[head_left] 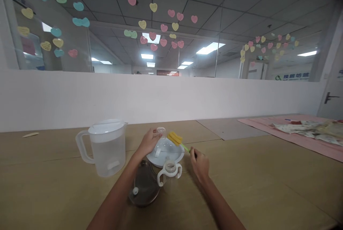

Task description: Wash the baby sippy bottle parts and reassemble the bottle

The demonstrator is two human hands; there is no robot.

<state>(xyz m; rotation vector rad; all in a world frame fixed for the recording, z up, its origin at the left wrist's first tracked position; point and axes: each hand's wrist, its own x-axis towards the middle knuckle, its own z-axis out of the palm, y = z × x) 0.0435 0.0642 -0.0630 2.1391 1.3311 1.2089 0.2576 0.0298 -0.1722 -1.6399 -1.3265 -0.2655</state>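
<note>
My left hand (150,141) pinches a clear dome-shaped bottle cap (161,130) above the far rim of a white bowl (177,158). In my right hand (199,164) is the green handle of a bottle brush (175,138), its yellow sponge head tilted over the bowl, close to the cap but apart from it. A small white piece (158,152) shows inside the bowl. Nearer to me stands a clear baby bottle (170,178) with two white side handles and an uncovered mouth. Beside it lies a dark, see-through dish or lid (146,187) with a small white part on it.
A lidded translucent pitcher (108,155) with liquid in it stands left of the bowl. A thin wooden-looking strip (31,135) lies far left. Papers (302,130) rest on a pink sheet (270,130) at the right. A white wall (171,97) closes off the table's back.
</note>
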